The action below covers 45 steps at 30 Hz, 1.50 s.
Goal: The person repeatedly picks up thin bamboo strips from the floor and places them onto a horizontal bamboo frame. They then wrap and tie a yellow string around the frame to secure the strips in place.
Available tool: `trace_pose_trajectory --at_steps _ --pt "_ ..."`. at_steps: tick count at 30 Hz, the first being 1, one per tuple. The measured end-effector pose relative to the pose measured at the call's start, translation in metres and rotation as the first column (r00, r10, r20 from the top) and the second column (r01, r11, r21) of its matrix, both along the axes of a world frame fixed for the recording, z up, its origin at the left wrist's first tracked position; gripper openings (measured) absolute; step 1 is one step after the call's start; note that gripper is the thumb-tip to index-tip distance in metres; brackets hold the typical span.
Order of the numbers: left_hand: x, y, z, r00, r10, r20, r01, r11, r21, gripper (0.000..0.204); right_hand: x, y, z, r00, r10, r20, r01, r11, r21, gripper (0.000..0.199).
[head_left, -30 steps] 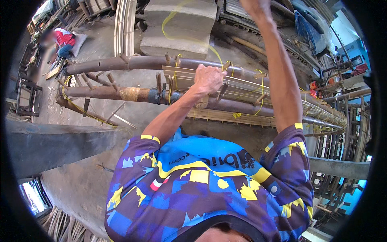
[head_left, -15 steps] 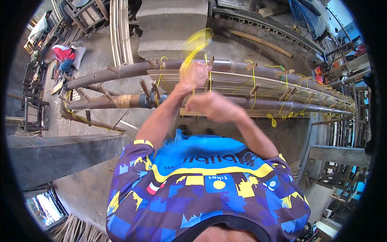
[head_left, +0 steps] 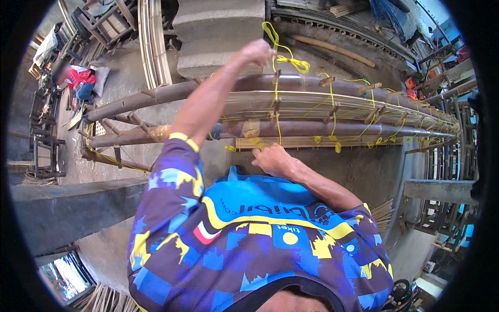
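Note:
My left hand (head_left: 257, 53) is raised beyond the far dark pole (head_left: 228, 85), its fingers closed at a yellow cord (head_left: 268, 30) that loops up past them. A gathered bundle of the same cord (head_left: 300, 65) hangs just right of that hand. The cord runs down across both poles. On the near side of the near dark pole (head_left: 301, 128), my right hand (head_left: 274, 158) has its fingers curled together beside a light slat (head_left: 260, 141); what they hold, if anything, is hidden. Thin slats (head_left: 312, 101) lie lengthwise between the poles, bound at intervals with yellow cord.
Wooden pegs (head_left: 332, 112) stick out along both poles. A concrete block (head_left: 221, 39) stands beyond them, with long strips (head_left: 153, 47) to its left. At the far left a person in red (head_left: 80, 78) crouches. A grey beam (head_left: 83, 200) crosses at left.
My left hand has moved away from me past the far pole, with the yellow cord swinging to its right. My right hand has come down nearer my body, below the near pole.

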<state>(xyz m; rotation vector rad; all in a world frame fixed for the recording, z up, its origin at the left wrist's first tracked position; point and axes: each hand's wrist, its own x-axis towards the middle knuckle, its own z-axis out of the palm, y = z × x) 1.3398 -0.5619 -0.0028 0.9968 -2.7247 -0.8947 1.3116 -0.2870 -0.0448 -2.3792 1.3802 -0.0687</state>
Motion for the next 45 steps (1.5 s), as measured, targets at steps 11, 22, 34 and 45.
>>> trace_pose_trajectory --at_steps 11,22,34,45 --pt "0.216 0.06 0.024 0.997 0.062 -0.052 -0.037 0.92 0.391 0.036 0.106 -0.042 -0.023 0.829 -0.374 0.417 0.271 0.919 0.285 0.039" --pt "0.199 0.045 -0.002 0.989 0.04 -0.14 0.041 0.845 0.534 0.039 0.108 -0.202 0.212 0.719 0.03 0.694 0.17 0.961 -0.217 0.037" --pt "0.187 0.034 -0.039 0.958 0.213 -0.192 -0.072 0.827 0.557 0.029 0.056 -0.261 0.11 0.821 -0.259 -0.509 0.392 0.904 0.173 0.04" --pt "0.189 0.034 -0.031 0.974 0.125 -0.187 -0.033 0.902 0.431 0.024 0.08 -0.143 0.155 -0.375 -0.534 0.758 0.001 0.817 0.576 0.017"
